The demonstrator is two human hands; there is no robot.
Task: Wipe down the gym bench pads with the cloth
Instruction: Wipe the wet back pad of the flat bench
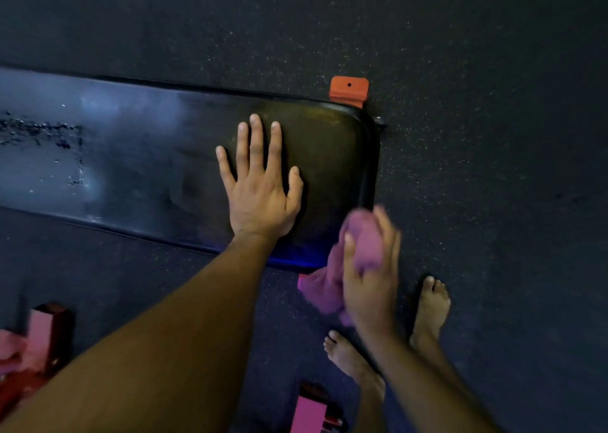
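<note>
While the left hand (pixel 260 195) lies flat on the black bench pad (pixel 138 156), fingers straight and spread, palm down near the pad's rounded end, the right hand (pixel 371 268) holds a purple cloth (pixel 329 284) at the pad's near corner. The right grip is closed around the bunched cloth, thumb on one side and fingers curled over the other, and a loose part of the cloth hangs below the pad's edge. The hand and cloth are blurred. The pad runs away from that end toward the left side of the view, where its surface is scuffed and flaked. An orange bracket (pixel 348 91) sticks out from behind the pad's far corner. Two bare feet (pixel 431 311) stand on the dark speckled floor (pixel 493 169), just beyond the pad's end, below the right hand. Pink and red items near the pad's near side are too blurred to identify.
</note>
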